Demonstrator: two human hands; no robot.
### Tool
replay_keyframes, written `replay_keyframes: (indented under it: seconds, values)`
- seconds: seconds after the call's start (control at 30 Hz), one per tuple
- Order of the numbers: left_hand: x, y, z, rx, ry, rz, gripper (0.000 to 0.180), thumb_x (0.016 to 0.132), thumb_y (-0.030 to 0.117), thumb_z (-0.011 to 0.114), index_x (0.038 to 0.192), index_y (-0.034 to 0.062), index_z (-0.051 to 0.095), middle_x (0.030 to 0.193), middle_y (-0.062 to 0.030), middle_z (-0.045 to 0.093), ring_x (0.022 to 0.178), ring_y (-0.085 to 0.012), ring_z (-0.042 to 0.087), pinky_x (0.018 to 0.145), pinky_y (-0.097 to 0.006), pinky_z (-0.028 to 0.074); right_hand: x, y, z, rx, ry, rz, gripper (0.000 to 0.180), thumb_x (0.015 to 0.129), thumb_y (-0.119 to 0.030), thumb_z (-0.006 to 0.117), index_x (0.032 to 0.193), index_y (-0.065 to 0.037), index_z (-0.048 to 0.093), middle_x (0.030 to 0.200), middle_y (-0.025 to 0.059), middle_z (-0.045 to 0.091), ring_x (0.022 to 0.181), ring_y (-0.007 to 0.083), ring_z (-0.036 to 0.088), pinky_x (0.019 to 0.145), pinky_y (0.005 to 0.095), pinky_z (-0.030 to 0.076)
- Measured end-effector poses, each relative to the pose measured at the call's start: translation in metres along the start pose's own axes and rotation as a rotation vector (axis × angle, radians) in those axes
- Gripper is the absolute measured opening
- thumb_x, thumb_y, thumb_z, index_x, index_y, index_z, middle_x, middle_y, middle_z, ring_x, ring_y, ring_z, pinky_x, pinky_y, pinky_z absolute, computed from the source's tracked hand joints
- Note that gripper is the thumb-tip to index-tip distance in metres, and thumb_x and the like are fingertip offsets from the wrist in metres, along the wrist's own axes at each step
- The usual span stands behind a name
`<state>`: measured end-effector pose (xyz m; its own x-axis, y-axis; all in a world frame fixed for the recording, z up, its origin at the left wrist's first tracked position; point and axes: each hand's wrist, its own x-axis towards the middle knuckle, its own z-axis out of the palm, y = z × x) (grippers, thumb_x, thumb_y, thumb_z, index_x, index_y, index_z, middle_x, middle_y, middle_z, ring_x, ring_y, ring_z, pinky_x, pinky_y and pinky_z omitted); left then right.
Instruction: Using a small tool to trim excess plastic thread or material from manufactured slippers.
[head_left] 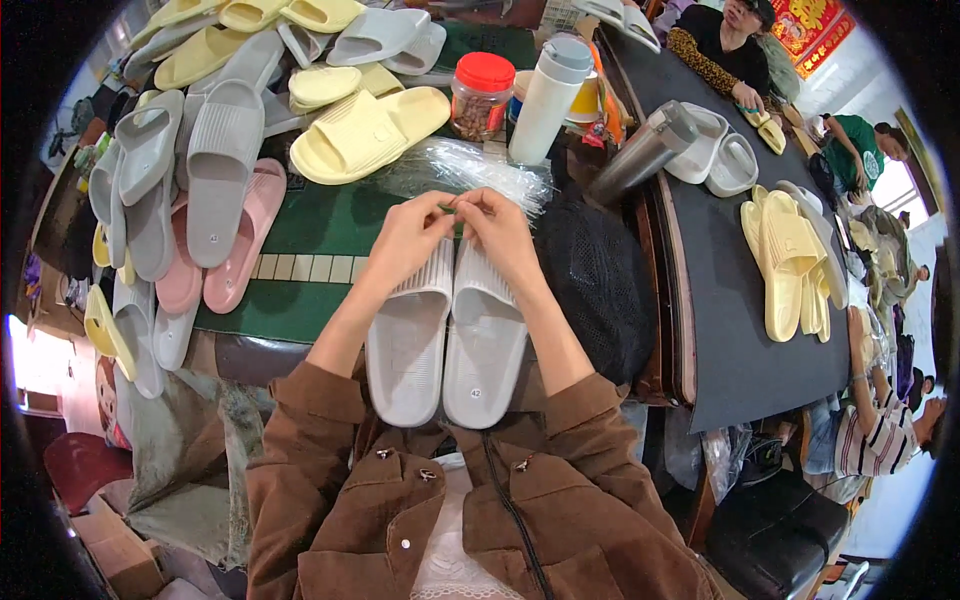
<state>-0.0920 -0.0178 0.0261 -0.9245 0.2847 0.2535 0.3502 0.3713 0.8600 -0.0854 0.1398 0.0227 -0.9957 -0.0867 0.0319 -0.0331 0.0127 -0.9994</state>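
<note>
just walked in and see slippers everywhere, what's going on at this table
A person in a brown jacket has a pair of pale grey slippers lying side by side in front of them. Their left hand and right hand meet at the slippers' far end, pinching something too small to make out. Grey, pink and yellow slippers are piled on the green table.

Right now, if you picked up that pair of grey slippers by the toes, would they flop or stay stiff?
The pair of grey slippers look like thick moulded foam, so probably light and springy, bending a little rather than flopping. The ribbed straps should give the left hand and right hand a sure hold. Lying flat, they seem unlikely to roll.
</note>
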Motion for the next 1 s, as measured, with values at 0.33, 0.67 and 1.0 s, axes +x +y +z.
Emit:
replay_keyframes:
  seconds: [0.33,0.67,1.0]
  values:
    - [-0.0066,0.0078,-0.0009,-0.146,0.081,-0.088,0.012,0.088,0.008,0.057,0.091,-0.0037,0.06,0.072,-0.0058,0.061,0.065,-0.0097,0.057,0.062,-0.025,0.045,0.0,0.0027,-0.0015,0.164,0.062,-0.032,0.021,0.091,-0.009,0.056,0.107,0.001,0.064,0.08,0.0038,0.063,0.074,0.0106,0.063,0.069,0.0237,0.051]
    - [-0.0075,0.0051,0.0025,-0.09,0.114,-0.01,0.012,0.086,0.006,0.057,0.091,-0.0039,0.061,0.074,-0.0094,0.062,0.066,-0.013,0.057,0.064,-0.027,0.046,-0.0017,-0.0011,-0.0039,0.193,0.032,-0.097,0.016,0.089,-0.009,0.06,0.102,0.0,0.066,0.088,0.004,0.066,0.076,0.0082,0.059,0.071,0.0215,0.048]
    - [-0.0083,0.0077,0.0031,-0.058,0.117,0.018,0.011,0.086,0.004,0.057,0.092,-0.0039,0.061,0.08,-0.0118,0.064,0.068,-0.0164,0.06,0.065,-0.029,0.047,-0.0016,-0.0007,-0.0031,0.184,0.069,-0.055,0.014,0.087,-0.007,0.062,0.099,-0.001,0.066,0.088,0.0031,0.065,0.076,0.0079,0.059,0.071,0.0213,0.047]
